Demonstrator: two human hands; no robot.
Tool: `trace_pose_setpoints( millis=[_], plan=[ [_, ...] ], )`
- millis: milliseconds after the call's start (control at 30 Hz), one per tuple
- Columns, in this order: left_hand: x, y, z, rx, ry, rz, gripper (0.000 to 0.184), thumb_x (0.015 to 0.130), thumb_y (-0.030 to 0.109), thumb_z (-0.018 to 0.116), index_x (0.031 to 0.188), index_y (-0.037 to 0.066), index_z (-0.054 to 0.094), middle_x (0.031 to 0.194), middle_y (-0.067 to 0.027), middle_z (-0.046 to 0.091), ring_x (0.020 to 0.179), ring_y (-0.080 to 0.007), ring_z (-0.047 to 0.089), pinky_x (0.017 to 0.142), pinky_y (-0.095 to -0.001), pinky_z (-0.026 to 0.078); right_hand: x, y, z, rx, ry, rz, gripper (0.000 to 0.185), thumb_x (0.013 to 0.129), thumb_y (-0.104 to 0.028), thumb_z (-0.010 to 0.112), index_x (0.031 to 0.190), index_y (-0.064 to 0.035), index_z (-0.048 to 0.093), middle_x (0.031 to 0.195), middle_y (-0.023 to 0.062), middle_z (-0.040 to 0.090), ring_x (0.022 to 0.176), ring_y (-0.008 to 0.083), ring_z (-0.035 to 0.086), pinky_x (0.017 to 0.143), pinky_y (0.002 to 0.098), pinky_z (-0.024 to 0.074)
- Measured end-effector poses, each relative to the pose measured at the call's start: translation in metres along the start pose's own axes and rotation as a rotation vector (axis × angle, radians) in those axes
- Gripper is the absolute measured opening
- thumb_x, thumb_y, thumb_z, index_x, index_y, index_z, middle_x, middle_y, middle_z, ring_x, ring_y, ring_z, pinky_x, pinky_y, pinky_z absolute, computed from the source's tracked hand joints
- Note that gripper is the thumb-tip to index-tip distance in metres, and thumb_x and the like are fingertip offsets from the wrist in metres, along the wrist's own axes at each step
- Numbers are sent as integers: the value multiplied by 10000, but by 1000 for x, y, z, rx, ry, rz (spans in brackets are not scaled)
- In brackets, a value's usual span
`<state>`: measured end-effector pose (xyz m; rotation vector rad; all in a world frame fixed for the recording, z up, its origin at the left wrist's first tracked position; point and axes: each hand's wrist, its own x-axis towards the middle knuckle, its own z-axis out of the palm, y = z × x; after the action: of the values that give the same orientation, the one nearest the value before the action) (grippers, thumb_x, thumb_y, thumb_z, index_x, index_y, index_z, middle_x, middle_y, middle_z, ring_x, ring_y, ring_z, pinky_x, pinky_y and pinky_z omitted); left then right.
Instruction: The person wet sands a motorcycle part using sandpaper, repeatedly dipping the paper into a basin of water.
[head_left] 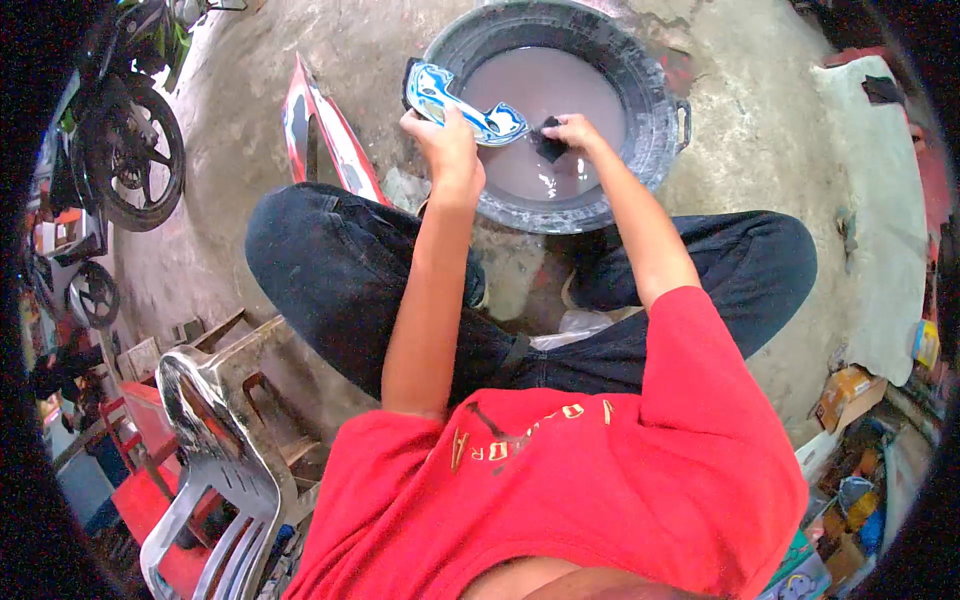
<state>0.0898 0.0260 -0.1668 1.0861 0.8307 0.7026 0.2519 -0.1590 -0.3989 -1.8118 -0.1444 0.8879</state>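
Note:
A curved blue and white panel (pixel 460 108) is held by my left hand (pixel 447 142) at its lower left edge, over the left rim of a big black tub (pixel 655 125). My right hand (pixel 575 133) pinches a small dark piece (pixel 550 142) just right of the panel, above the murky greyish water (pixel 590 90) in the tub. The panel's right end and the dark piece are close together, with a small gap between them.
Left of the tub, a red and white panel (pixel 345 150) lies on the concrete floor. A motorcycle wheel (pixel 130 155) stands farther left. A worn plastic chair (pixel 225 450) is at lower left. On the right are a pale sheet (pixel 875 220) and a cardboard box (pixel 848 395).

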Motion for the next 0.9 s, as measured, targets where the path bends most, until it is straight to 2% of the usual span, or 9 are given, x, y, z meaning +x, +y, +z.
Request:
trace_pose_setpoints(
  millis=[133,233,333,367,433,500,700,800,900],
  plan=[
    [-13,16,4,-78,-60,-91,532,918,-15,631,1325,33,291,1291,-171,490,1154,-238,557,946,-380,503,-41,-108,-25,31,-74,-32,326,763,-214,832,1001,-8,749,836,83,727,702,159,680,642,335,541],
    [-18,31,12,-171,5,-179,545,891,-90,632,1307,104,339,1232,-123,536,1085,-275,613,899,-485,546,-57,-165,-44,-254,-34,-218,328,778,-321,807,935,-35,763,787,42,718,676,133,661,616,320,525],
    [-24,40,18,-369,-12,-169,557,884,-102,626,1338,96,372,1219,-112,549,1078,-284,617,902,-488,548,-100,-240,-42,-693,10,-398,396,766,-360,783,974,-26,747,816,128,729,728,222,703,686,373,549],
    [-23,37,17,-407,-80,-174,555,884,-98,608,1362,101,407,1228,-128,558,1116,-295,606,945,-511,526,-119,-262,-36,-862,99,-495,406,794,-370,753,1002,-22,729,910,183,726,827,323,718,758,434,553],
    [-23,42,12,-525,-243,-257,602,881,-108,582,1399,118,375,1261,-113,543,1112,-278,605,954,-487,520,-150,-291,-31,-917,139,-652,388,811,-354,738,1028,-33,720,953,199,717,889,363,702,792,466,545],
    [-26,42,14,-601,-331,-340,530,901,-96,528,1386,82,409,1259,-123,549,1117,-279,602,1021,-481,476,-180,-299,-24,-983,279,-890,273,850,-223,722,1040,-33,675,922,213,705,838,404,687,721,447,540],
    [-43,71,19,-741,-566,-441,337,993,40,496,1327,9,466,1265,-170,585,1206,-309,569,1087,-498,424,-229,-278,-8,-836,213,-832,217,929,-107,630,1132,-41,592,958,212,700,908,405,684,749,455,550],
    [-50,85,15,-781,-605,-475,312,1022,114,496,1318,15,492,1283,-161,591,1200,-301,580,1082,-487,431,-249,-283,3,-773,135,-1055,351,943,-67,584,1294,-54,583,1183,219,660,1146,384,619,929,424,525],
    [-51,96,13,-769,-618,-451,348,1020,128,503,1341,-5,480,1327,-177,569,1251,-319,545,1103,-512,406,-220,-278,-17,-774,144,-1176,444,885,-41,537,1321,-95,602,1304,232,598,1182,378,602,986,418,505]
  ],
)
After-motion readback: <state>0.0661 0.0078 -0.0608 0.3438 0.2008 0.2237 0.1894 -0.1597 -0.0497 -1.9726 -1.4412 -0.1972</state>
